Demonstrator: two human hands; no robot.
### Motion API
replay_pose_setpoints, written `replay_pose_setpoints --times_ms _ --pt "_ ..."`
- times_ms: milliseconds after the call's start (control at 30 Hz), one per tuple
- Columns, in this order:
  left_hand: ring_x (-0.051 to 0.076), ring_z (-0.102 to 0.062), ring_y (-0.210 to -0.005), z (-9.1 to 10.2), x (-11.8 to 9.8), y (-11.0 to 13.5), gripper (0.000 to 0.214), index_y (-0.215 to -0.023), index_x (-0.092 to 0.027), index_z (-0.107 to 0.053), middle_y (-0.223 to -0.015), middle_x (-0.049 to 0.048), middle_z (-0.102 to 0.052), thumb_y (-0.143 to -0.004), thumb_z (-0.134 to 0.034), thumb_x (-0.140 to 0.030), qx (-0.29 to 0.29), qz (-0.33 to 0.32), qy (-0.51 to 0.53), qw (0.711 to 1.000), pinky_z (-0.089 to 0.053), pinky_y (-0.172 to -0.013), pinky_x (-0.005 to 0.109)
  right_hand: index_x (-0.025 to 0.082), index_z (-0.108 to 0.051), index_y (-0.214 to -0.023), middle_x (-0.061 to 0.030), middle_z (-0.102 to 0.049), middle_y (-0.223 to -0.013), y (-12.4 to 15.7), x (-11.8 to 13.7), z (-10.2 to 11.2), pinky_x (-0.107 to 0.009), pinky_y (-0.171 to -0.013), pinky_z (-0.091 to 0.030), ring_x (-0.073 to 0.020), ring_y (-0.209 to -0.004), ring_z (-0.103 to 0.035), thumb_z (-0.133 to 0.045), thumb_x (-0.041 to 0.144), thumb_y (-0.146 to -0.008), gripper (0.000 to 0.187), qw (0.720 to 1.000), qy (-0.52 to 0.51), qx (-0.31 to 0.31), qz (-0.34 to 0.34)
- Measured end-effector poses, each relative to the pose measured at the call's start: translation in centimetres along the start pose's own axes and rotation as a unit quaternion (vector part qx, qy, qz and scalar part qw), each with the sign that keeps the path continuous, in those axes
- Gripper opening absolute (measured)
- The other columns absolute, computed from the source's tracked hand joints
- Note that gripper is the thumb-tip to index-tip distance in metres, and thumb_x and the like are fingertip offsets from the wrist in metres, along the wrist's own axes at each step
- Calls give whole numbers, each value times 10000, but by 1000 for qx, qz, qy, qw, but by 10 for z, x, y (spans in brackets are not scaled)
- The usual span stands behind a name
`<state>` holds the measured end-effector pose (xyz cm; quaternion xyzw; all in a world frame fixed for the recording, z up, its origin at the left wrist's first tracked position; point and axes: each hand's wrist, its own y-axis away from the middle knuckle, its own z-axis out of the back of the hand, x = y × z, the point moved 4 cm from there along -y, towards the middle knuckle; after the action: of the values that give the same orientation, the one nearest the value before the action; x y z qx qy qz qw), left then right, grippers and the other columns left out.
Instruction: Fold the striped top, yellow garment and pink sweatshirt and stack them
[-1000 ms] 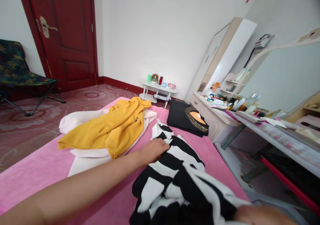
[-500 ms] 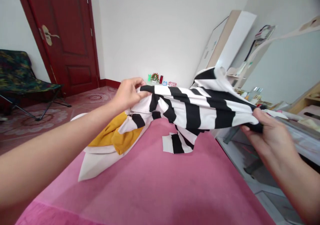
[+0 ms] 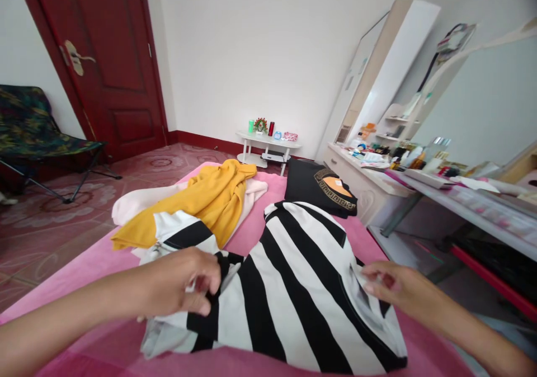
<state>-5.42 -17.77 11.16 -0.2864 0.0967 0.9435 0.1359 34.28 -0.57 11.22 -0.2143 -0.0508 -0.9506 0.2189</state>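
Observation:
A black-and-white striped knit top [image 3: 289, 287] lies spread on the pink bed cover [image 3: 364, 237], its fabric partly rumpled on the left. Over the left part of the top, my left hand [image 3: 184, 282] is curled loosely, with thumb and fingers apart. My right hand [image 3: 390, 282] is at the right edge of the top, fingertips close to or touching its border; thumb and fingers look slightly apart. Just beyond the left hand is a mustard-yellow garment [image 3: 210, 192] lying over a pale pink one [image 3: 142, 201].
A folded black garment with a gold-patterned neckline [image 3: 310, 178] lies at the bed's far right. Behind it stand a small white table [image 3: 268, 138] and a cluttered dresser [image 3: 348, 159]. A glass-topped desk [image 3: 474, 203] is on the right, a camouflage folding chair [image 3: 37, 125] on the left.
The striped top, held up stretched between both hands before, has come down onto the bed. Both hands have lowered, and their grips have loosened. The black garment and small table are now uncovered.

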Motion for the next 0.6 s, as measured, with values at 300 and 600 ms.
replay_pose_setpoints --times_ms 300,600 --pt "291 -577 -998 -15 10 -30 607 -1224 -269 -565 -1064 88 -638 -671 -693 -485 -61 49 -161 984 -419 -883 381 177 -413 -1337 -130 -588 -1221 -57 52 -40 -421 -924 -432 -298 -1103 -569 -611 406 -713 693 995 30 -78 54" --pt "219 -646 -749 39 4 -27 271 -987 -248 -665 -790 22 -691 -826 -527 -417 -177 70 -151 970 -458 -695 297 221 -669 -840 -42 -687 -811 -40 65 25 -299 -671 -445 -224 -727 -625 -558 441 -786 252 994 -25 -54 88"
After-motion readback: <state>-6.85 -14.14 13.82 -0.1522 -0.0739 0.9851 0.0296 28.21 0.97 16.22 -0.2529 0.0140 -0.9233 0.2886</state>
